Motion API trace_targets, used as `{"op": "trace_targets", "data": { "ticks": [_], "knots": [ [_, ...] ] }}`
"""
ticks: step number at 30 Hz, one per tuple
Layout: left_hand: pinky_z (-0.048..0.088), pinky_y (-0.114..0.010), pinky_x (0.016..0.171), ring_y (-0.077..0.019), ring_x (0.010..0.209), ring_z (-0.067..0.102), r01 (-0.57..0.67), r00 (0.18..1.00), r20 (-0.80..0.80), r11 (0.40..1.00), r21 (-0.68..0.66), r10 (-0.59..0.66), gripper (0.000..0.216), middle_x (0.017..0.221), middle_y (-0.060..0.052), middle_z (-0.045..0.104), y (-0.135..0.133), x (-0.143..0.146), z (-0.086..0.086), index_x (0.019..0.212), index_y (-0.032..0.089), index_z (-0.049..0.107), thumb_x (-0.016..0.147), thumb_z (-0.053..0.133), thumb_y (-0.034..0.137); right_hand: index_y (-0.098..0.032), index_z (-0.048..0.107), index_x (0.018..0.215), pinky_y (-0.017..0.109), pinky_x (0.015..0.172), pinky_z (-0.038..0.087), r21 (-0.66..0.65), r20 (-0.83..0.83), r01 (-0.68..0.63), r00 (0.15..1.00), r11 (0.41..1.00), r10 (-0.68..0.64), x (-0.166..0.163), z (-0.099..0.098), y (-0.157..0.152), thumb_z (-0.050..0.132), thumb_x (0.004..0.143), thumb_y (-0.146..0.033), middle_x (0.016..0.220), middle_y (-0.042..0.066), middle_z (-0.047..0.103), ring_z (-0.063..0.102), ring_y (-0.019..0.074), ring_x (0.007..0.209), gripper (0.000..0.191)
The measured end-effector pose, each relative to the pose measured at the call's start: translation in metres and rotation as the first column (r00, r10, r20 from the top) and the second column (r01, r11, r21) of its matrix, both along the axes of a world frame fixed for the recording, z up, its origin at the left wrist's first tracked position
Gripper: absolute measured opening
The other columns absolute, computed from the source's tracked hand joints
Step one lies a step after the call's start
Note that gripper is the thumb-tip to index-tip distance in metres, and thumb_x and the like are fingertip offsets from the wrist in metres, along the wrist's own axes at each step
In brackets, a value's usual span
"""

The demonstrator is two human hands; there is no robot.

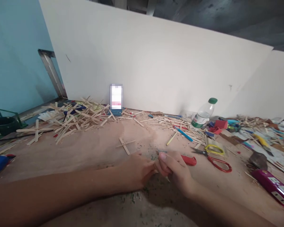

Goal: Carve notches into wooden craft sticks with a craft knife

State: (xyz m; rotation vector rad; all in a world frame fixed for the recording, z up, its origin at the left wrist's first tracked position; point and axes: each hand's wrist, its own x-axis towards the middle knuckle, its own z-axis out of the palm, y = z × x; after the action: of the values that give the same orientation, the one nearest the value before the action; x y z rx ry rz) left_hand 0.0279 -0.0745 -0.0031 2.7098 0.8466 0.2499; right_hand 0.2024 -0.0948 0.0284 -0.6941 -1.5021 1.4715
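My right hand [171, 168] is closed around a red-handled knife [188, 160], its grey blade pointing left toward my other hand. My left hand [136, 171] rests on the wooden table [90, 151], fingers curled, pinching something small right at the blade; I cannot make out what it is. Both hands meet near the table's front middle. A small cross of two wooden sticks [125, 145] lies just behind them.
A heap of wooden sticks [73, 118] covers the back left. A phone [116, 99] leans on the white board. Scissors [214, 157], a plastic bottle [203, 115], a blue pen [183, 134] and a magenta pack [273, 186] lie right. A green pot [2, 124] stands far left.
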Motion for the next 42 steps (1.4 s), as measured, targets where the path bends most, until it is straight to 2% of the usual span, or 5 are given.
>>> {"op": "trace_targets", "data": {
  "ticks": [10,18,23,30,42],
  "knots": [
    [0.049,-0.041,0.096,-0.0270,0.111,0.074,-0.022,0.999,-0.025,0.999,-0.032,0.022,0.023,0.124,-0.004,0.078,-0.001,0.001,0.000,0.126,0.025,0.062,0.110,0.046,0.026,-0.023,0.035,0.051,0.026,0.043,0.016,-0.069,-0.063,-0.007,0.998,0.998,0.003,0.005,0.004,0.016,0.064,0.099,-0.062,0.045,-0.010,0.027,0.021,0.0067,0.042,0.069],
    [0.052,-0.044,0.097,-0.0275,0.098,0.075,-0.050,0.996,-0.076,0.999,-0.016,0.049,0.023,0.110,-0.005,0.079,-0.003,0.002,0.004,0.116,0.022,0.064,0.111,0.043,0.030,-0.015,0.068,0.099,0.023,0.051,0.050,-0.006,-0.048,0.008,0.999,1.000,-0.009,0.022,-0.013,0.028,0.061,0.108,-0.051,0.074,-0.004,0.062,0.053,0.0085,0.053,0.038],
    [0.053,-0.043,0.097,-0.0271,0.104,0.075,-0.041,0.997,-0.061,0.999,-0.007,0.040,0.022,0.115,-0.004,0.079,-0.002,0.002,0.003,0.119,0.023,0.064,0.111,0.045,0.030,-0.015,0.070,0.108,0.029,0.063,0.058,0.072,0.042,0.023,0.999,0.997,-0.026,0.022,-0.011,0.027,0.062,0.108,-0.050,0.087,0.000,0.069,0.064,0.0123,0.065,0.036],
    [0.056,-0.043,0.097,-0.0221,0.098,0.073,-0.041,0.998,-0.045,0.999,0.012,0.041,0.021,0.105,-0.006,0.076,-0.004,0.001,0.006,0.112,0.016,0.067,0.112,0.051,0.030,-0.018,0.068,0.077,0.034,0.076,0.056,0.249,0.177,0.085,0.975,0.965,-0.132,0.018,0.012,0.017,0.054,0.107,-0.060,0.077,0.002,0.066,0.066,0.0171,0.075,0.054],
    [0.050,-0.042,0.095,-0.0288,0.098,0.076,-0.077,0.995,-0.064,0.997,0.014,0.078,0.017,0.103,-0.007,0.079,-0.006,0.003,0.008,0.101,0.020,0.061,0.109,0.050,0.030,-0.020,0.078,0.108,0.036,0.083,0.054,0.581,0.443,0.011,0.835,0.814,-0.328,0.031,0.032,0.027,0.058,0.105,-0.026,0.103,0.010,0.079,0.071,0.0215,0.092,0.021]
  ]
}}
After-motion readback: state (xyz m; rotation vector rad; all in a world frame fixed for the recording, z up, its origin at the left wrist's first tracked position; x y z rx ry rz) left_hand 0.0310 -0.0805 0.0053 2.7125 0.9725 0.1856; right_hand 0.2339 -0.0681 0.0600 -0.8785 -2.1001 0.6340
